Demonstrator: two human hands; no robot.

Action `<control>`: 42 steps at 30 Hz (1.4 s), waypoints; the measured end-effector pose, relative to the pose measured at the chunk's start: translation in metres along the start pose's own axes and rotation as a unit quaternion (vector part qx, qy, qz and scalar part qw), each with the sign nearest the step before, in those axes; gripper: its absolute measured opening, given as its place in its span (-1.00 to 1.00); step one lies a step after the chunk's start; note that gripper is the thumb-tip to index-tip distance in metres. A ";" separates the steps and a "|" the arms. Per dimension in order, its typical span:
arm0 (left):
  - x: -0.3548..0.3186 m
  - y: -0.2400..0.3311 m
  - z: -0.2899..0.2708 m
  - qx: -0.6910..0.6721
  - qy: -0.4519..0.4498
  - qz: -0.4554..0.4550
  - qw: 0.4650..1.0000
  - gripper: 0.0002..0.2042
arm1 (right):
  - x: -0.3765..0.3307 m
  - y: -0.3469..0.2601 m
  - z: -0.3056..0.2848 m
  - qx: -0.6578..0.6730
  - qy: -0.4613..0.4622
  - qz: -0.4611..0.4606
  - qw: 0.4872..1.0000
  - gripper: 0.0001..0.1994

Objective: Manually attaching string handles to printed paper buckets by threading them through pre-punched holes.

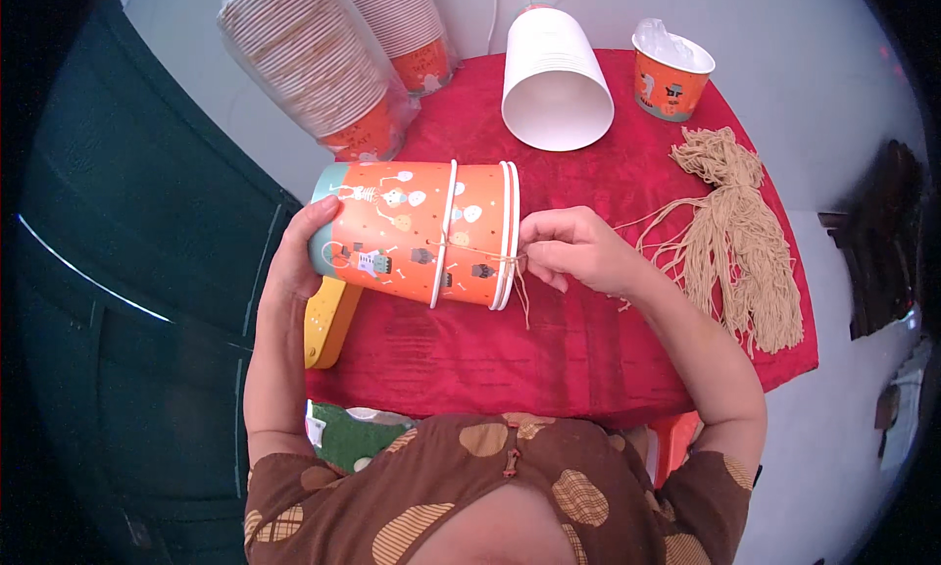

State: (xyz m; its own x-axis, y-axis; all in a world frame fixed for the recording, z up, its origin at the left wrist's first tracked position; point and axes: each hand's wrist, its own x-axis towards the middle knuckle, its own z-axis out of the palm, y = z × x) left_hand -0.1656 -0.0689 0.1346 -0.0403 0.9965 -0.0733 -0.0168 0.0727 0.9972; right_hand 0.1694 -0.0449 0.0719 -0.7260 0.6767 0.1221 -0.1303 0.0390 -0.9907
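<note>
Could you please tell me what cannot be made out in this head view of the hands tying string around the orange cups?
- Left hand: its fingers are hidden behind the orange cup stack.
- String knot: too small to tell whether it is tied.
- Wrapped cup stacks: tops cut off by the upper edge, blurred by plastic.
- Small cup: contents unclear.

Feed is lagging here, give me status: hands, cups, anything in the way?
Left hand grips base of orange cup stack, held sideways. Right hand pinches tan string at the rims. Nothing blocking; string bundle lies right.
</note>
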 end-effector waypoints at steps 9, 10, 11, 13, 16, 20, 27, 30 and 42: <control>-0.006 0.002 0.007 0.004 0.017 0.019 1.000 -0.38 | 0.000 0.013 0.021 -0.062 0.145 -0.077 0.984 -0.84; -0.008 0.002 0.007 0.018 0.031 0.036 0.999 -0.35 | 0.001 0.015 0.022 -0.063 0.143 -0.078 0.985 -0.84; -0.009 0.001 0.009 0.032 0.041 0.052 0.997 -0.32 | 0.002 0.016 0.023 -0.057 0.170 -0.087 0.980 -0.85; -0.014 0.003 0.017 0.049 0.041 0.076 0.995 -0.29 | 0.005 0.023 0.028 -0.053 0.197 -0.097 0.974 -0.85; -0.021 0.000 0.031 0.080 0.053 0.127 0.987 -0.21 | 0.009 0.035 0.042 -0.152 0.340 -0.122 0.920 -0.80; -0.022 -0.012 0.028 0.096 0.071 0.135 0.984 -0.15 | 0.003 0.033 0.060 -0.313 0.279 -0.233 0.877 -0.86; -0.023 -0.014 0.020 0.082 0.057 0.134 0.986 -0.14 | 0.002 0.028 0.035 -0.212 0.344 -0.134 0.905 -0.70; -0.022 -0.019 0.018 0.084 0.049 0.138 0.986 -0.15 | 0.028 0.025 0.016 -0.164 0.343 -0.124 0.917 -0.67; -0.041 -0.019 0.018 0.047 0.052 0.187 0.980 -0.07 | 0.040 -0.009 0.026 0.168 0.258 -0.070 0.949 -0.80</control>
State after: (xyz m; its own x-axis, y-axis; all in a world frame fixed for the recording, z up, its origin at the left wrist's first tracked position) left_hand -0.1458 -0.1102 0.1190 -0.1281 0.9449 0.3012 0.1101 -0.2883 0.9512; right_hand 0.1245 -0.0374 0.0875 -0.2696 0.9554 0.1207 -0.4718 -0.0217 -0.8814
